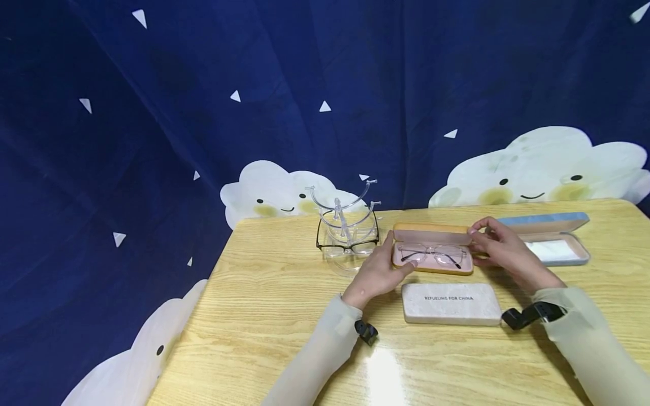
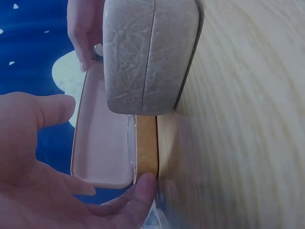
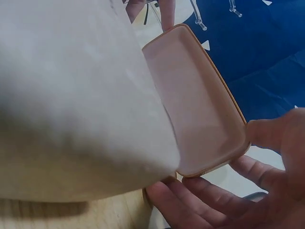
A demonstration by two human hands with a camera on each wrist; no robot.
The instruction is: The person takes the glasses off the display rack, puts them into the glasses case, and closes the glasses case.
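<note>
An orange glasses case (image 1: 431,270) lies open on the table, its pink-lined lid (image 2: 102,133) raised at the back. Thin metal-framed eyeglasses (image 1: 431,254) lie inside it with dark temple tips. At the case's left end, my left hand (image 1: 378,273) touches the side with its fingertips, while the thumb extends over the front, apart from the lid. My right hand (image 1: 500,248) holds the right end, thumb on the lid's edge and fingers curled along the side, as the right wrist view shows. Nearer me lies a closed pale glasses case (image 1: 452,304), partly blocking both wrist views.
Behind my right hand stands an open blue glasses case (image 1: 579,248) with a white cloth (image 1: 550,250) in it. To the left is a clear display stand (image 1: 342,220) bearing dark-framed glasses (image 1: 332,249). A blue curtain (image 1: 284,124) hangs behind the wooden table (image 1: 254,327).
</note>
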